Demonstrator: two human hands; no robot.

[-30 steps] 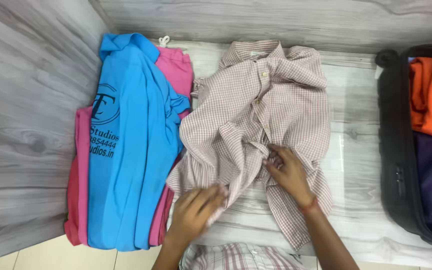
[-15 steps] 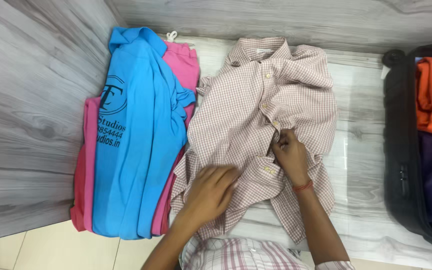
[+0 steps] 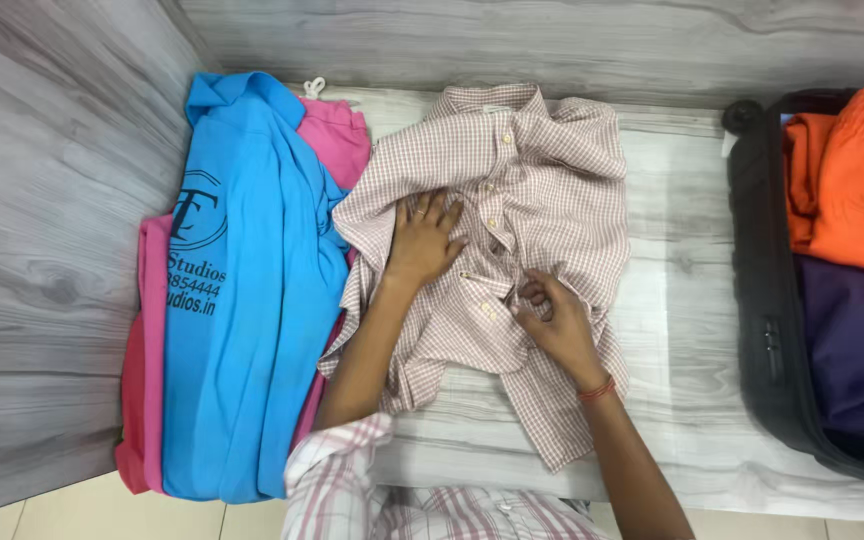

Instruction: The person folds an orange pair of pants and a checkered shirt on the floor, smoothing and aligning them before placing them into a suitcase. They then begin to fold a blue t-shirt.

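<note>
— Checked shirt point(image 3: 542, 190) lies rumpled, collar away from the wearer, on the grey wood-grain floor point(image 3: 682, 240), right?
— Yes. Left hand point(image 3: 422, 240) presses flat on it, fingers spread; right hand point(image 3: 552, 315) pinches the button placket.
— Around it?
— Blue T-shirt point(image 3: 252, 300) over pink garment point(image 3: 337, 135) at left; open suitcase point(image 3: 762, 290) at right.

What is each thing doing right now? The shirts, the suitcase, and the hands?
Checked shirt: spread out, rumpled, collar up top.
Blue shirt: lying on pink clothes.
Suitcase: open, clothes inside.
Left hand: flat on checked shirt.
Right hand: pinching its front.
</note>
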